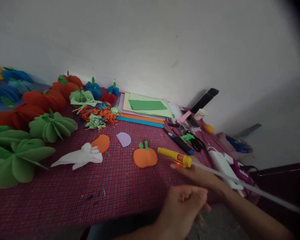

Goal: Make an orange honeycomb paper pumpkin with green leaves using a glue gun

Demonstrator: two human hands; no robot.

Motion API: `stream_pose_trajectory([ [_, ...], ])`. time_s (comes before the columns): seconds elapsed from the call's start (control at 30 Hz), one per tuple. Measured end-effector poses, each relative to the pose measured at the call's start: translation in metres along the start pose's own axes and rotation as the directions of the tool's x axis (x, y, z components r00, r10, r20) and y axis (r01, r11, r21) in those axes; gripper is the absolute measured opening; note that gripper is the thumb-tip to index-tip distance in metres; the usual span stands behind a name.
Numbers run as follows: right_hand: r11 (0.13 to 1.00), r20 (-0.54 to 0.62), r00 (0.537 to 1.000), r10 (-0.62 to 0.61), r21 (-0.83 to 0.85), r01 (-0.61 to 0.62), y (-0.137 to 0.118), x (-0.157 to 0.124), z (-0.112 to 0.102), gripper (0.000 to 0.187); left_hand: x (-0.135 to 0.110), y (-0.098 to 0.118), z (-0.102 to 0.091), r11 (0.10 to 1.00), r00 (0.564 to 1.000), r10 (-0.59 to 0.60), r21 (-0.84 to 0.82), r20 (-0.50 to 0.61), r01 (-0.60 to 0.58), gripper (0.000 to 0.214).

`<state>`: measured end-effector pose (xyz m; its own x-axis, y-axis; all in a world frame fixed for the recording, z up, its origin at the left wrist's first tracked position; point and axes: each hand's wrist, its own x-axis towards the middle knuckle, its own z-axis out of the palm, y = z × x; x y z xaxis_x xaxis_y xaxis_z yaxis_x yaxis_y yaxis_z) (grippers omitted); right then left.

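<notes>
My right hand [193, 174] is closed around a yellow hot glue gun [173, 156], whose nozzle points left. An orange light glows on the gun, and a long whitish stick or cord [240, 182] runs straight back from its rear. Nearer to me, my left hand [183, 203] is loosely curled, fingers together; anything inside them is hidden. Left of the nozzle, an orange paper pumpkin cutout [145, 158] with a green stem and leaf lies flat on the checked tablecloth [120, 190].
Folded paper pumpkins [51, 126] fill the left side, beside paper scraps [100, 113]. A white cloth [81, 156], orange piece [101, 143] and lilac piece [124, 139] lie nearby. Stacked paper sheets [145, 115], a utility knife [178, 141], scissors [197, 143] and a white power strip [222, 165] are farther right.
</notes>
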<state>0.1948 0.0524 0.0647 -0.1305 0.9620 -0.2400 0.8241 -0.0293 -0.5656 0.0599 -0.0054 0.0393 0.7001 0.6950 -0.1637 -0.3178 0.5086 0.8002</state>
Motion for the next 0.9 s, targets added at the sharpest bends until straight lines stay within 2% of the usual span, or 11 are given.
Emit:
stream_pose_trajectory([
  [0.03,1.0,0.024,1.0,0.02,0.02,-0.02,0.001,0.002,-0.004,0.037,-0.006,0.004,-0.01,0.956,0.995,0.095,0.279,-0.006,-0.09,0.033],
  [0.07,0.998,0.06,0.997,0.048,0.048,-0.051,0.001,0.005,-0.007,0.038,-0.011,0.008,-0.021,0.801,0.972,0.237,0.567,-0.003,-0.193,0.027],
  [0.1,0.993,0.103,0.991,0.081,0.078,-0.089,0.0,0.007,-0.01,0.04,-0.016,0.013,-0.033,0.57,0.938,0.341,0.778,0.067,-0.263,0.026],
  [0.13,0.986,0.141,0.984,0.111,0.106,-0.126,-0.001,0.009,-0.013,0.041,-0.019,0.018,-0.045,0.333,0.918,0.38,0.91,0.108,-0.246,0.027],
  [0.17,0.979,0.174,0.976,0.134,0.13,-0.158,-0.003,0.01,-0.016,0.042,-0.022,0.024,-0.058,0.127,0.909,0.396,0.973,0.128,-0.192,0.026],
  [0.2,0.973,0.2,0.969,0.147,0.149,-0.178,-0.004,0.012,-0.018,0.042,-0.023,0.029,-0.069,-0.043,0.917,0.371,0.989,0.149,-0.143,0.025],
  [0.23,0.969,0.216,0.965,0.15,0.164,-0.187,-0.006,0.014,-0.02,0.042,-0.023,0.033,-0.079,-0.179,0.919,0.361,0.979,0.155,-0.095,0.026],
  [0.3,0.964,0.237,0.961,0.14,0.188,-0.187,-0.009,0.017,-0.022,0.044,-0.022,0.04,-0.096,-0.366,0.923,0.344,0.93,0.176,-0.041,0.031],
  [0.4,0.962,0.254,0.958,0.13,0.2,-0.184,-0.01,0.023,-0.022,0.046,-0.017,0.043,-0.108,-0.484,0.926,0.295,0.873,0.236,-0.068,0.033],
  [0.53,0.962,0.268,0.955,0.129,0.201,-0.186,-0.006,0.031,-0.022,0.047,-0.01,0.04,-0.109,-0.534,0.928,0.254,0.84,0.273,-0.101,0.036],
  [0.9,0.969,0.288,0.95,0.119,0.174,-0.174,-0.009,0.038,-0.022,0.047,-0.005,0.039,-0.111,-0.501,0.948,0.229,0.862,0.221,-0.08,0.018],
])
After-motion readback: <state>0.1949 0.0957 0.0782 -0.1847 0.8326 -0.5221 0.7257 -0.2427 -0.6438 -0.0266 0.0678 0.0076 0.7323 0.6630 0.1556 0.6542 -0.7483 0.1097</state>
